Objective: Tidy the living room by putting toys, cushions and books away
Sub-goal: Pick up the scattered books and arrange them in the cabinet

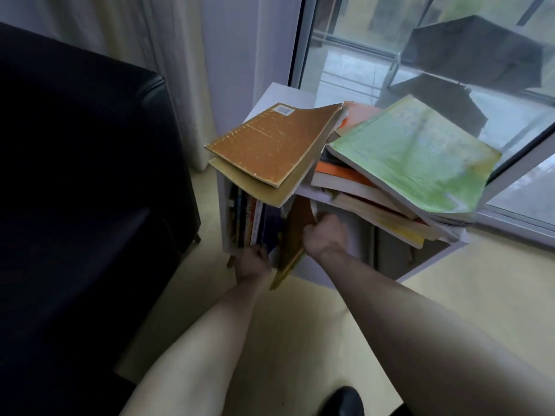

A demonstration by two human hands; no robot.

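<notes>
**Shelving a limp paperback beside the upright row**

Head view: your right hand (pixel 326 235) has its fingers curled round the top edge of a thin brown paperback (pixel 292 238), which stands tilted in the mouth of the white shelf unit (pixel 432 259), its lower corner sticking out toward the floor. Your left hand (pixel 253 262) is at the foot of the row of upright books (pixel 252 223) in the left part of that compartment; the fingers look wrapped on the lower spines, though the tips are hidden. Judging by its bend, the paperback is light and floppy, with a soft cover that will buckle if you push from one corner. Grip it nearer the spine, where it is stiffest, and feed it in spine-side first while the left hand steadies the row.

On top of the unit, an orange-brown book (pixel 270 145) with a worn, scuffed card cover and a white label overhangs the front edge. Beside it a green book (pixel 414 154), thick with curling corners, crowns a slanted pile of books (pixel 360 190) that also overhangs. Both look ready to slide if the unit is jolted. The glossy covers are probably slippery against each other.

A black leather sofa (pixel 75 175) sits to the left, and a glass door (pixel 390 40) behind.
</notes>
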